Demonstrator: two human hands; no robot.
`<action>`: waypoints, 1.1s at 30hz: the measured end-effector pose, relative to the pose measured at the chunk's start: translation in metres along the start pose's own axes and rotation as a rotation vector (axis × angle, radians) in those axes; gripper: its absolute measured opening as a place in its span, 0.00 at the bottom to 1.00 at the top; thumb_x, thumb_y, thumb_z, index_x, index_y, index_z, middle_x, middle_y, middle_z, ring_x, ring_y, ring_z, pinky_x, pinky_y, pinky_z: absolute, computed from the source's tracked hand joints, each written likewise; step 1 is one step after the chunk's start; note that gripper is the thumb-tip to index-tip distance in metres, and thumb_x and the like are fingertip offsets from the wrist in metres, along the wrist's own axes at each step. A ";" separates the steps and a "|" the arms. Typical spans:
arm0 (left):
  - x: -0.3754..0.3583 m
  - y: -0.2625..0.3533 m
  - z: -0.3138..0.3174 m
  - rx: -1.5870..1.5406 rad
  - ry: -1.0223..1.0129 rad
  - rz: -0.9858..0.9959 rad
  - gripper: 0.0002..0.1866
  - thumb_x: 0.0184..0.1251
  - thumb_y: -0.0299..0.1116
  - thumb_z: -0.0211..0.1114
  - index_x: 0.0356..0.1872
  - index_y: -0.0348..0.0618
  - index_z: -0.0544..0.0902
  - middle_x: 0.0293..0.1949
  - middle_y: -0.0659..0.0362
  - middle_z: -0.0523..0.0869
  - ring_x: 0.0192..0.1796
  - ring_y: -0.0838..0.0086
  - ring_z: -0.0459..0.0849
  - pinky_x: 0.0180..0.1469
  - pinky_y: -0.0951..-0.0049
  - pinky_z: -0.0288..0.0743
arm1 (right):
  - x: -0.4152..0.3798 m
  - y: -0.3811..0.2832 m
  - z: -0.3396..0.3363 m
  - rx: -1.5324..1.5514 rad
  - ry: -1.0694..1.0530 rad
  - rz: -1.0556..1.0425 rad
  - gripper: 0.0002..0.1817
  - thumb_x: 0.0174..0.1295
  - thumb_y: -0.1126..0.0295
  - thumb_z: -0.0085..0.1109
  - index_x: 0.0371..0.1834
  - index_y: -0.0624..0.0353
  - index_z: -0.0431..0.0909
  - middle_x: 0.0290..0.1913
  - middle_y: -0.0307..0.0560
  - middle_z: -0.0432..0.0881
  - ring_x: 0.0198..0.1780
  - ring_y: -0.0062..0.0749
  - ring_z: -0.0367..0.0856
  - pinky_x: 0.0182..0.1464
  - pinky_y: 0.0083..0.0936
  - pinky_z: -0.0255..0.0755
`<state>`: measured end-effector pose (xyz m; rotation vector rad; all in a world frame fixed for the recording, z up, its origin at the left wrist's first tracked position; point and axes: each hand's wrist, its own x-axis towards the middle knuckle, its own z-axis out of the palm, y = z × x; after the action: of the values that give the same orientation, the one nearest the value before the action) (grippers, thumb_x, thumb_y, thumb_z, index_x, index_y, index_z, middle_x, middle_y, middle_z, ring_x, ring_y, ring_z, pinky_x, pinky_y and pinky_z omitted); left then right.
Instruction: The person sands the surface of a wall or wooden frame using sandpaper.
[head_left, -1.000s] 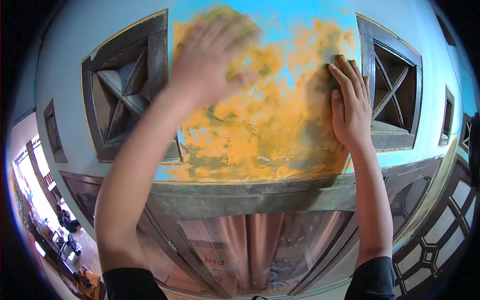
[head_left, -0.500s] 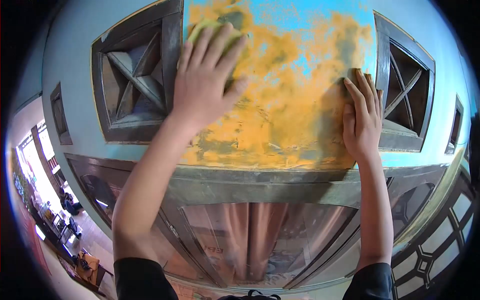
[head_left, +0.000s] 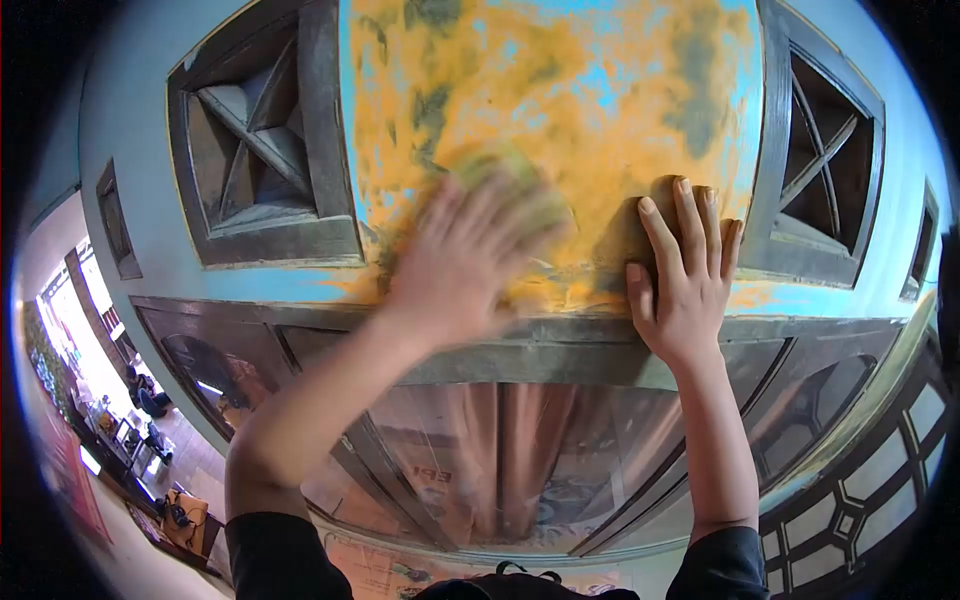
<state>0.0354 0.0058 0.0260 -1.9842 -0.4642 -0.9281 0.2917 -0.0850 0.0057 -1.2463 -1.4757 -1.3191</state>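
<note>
My left hand [head_left: 450, 270], smeared by motion, presses a yellow-green sheet that looks like sandpaper [head_left: 500, 165] against the lower middle of a wall panel [head_left: 590, 130]. The sheet shows beyond the fingertips; its rest is under the fingers. The panel has a patchy orange surface with blue and dark grey areas. Farther right, my right hand [head_left: 687, 280] lies on the panel's lower right part with its fingers spread, holding nothing. Its palm is near the dark wooden beam [head_left: 590, 335] below the panel.
Dark wooden vents with crossed slats flank the panel, one at left [head_left: 265, 140] and one at right [head_left: 820, 160]. Glazed panes [head_left: 530, 450] lie below the beam. At far left an opening [head_left: 85, 270] shows daylight and a tan chair or table [head_left: 185, 520].
My left hand has moved down and to the right across the panel with the sandpaper. My right hand sits lower and slightly farther left. The view has shifted a little.
</note>
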 end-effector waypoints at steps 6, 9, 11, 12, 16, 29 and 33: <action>0.012 -0.028 -0.019 0.074 0.062 -0.194 0.37 0.71 0.73 0.42 0.77 0.73 0.65 0.81 0.66 0.61 0.82 0.60 0.55 0.82 0.45 0.34 | -0.011 0.000 0.002 0.022 0.000 0.014 0.31 0.64 0.56 0.58 0.73 0.36 0.73 0.79 0.44 0.64 0.81 0.49 0.56 0.80 0.60 0.36; 0.002 -0.025 -0.007 0.051 0.068 -0.161 0.37 0.70 0.73 0.44 0.78 0.74 0.65 0.81 0.64 0.60 0.82 0.58 0.55 0.82 0.44 0.35 | -0.015 -0.001 0.004 0.034 0.005 0.036 0.31 0.63 0.56 0.59 0.73 0.35 0.73 0.78 0.44 0.65 0.81 0.49 0.57 0.81 0.59 0.37; -0.027 0.011 0.000 -0.003 -0.111 0.042 0.37 0.70 0.71 0.47 0.78 0.72 0.65 0.81 0.61 0.60 0.82 0.53 0.55 0.81 0.43 0.37 | -0.023 -0.003 0.003 0.026 -0.008 0.052 0.31 0.63 0.56 0.60 0.72 0.35 0.74 0.78 0.44 0.66 0.81 0.49 0.57 0.81 0.59 0.37; -0.034 0.009 0.003 0.029 -0.091 0.100 0.38 0.70 0.71 0.47 0.78 0.70 0.65 0.81 0.58 0.60 0.81 0.50 0.55 0.81 0.43 0.38 | -0.026 -0.002 0.004 0.030 0.001 0.049 0.30 0.63 0.56 0.60 0.72 0.35 0.74 0.78 0.44 0.66 0.81 0.49 0.57 0.81 0.59 0.36; -0.015 -0.049 -0.017 0.072 0.077 -0.252 0.40 0.70 0.75 0.38 0.78 0.71 0.64 0.81 0.57 0.58 0.81 0.50 0.55 0.80 0.39 0.38 | -0.038 -0.001 0.009 0.034 0.013 0.045 0.30 0.62 0.55 0.60 0.71 0.36 0.75 0.78 0.44 0.66 0.81 0.50 0.57 0.81 0.59 0.35; -0.051 0.010 0.000 -0.007 -0.047 -0.298 0.41 0.70 0.69 0.49 0.79 0.61 0.64 0.82 0.52 0.56 0.83 0.46 0.49 0.78 0.34 0.38 | -0.063 -0.013 0.017 0.072 0.015 0.128 0.29 0.63 0.56 0.60 0.70 0.39 0.76 0.79 0.50 0.64 0.82 0.55 0.52 0.81 0.63 0.28; -0.066 0.040 0.000 -0.129 -0.140 -0.249 0.41 0.71 0.65 0.51 0.79 0.56 0.64 0.82 0.51 0.54 0.83 0.44 0.48 0.78 0.33 0.38 | -0.075 -0.020 0.019 0.088 0.009 0.171 0.29 0.63 0.55 0.60 0.70 0.41 0.75 0.80 0.51 0.63 0.83 0.56 0.50 0.80 0.64 0.27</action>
<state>0.0176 -0.0144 -0.0461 -2.1516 -0.7607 -0.9954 0.2890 -0.0783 -0.0741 -1.2773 -1.3736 -1.1341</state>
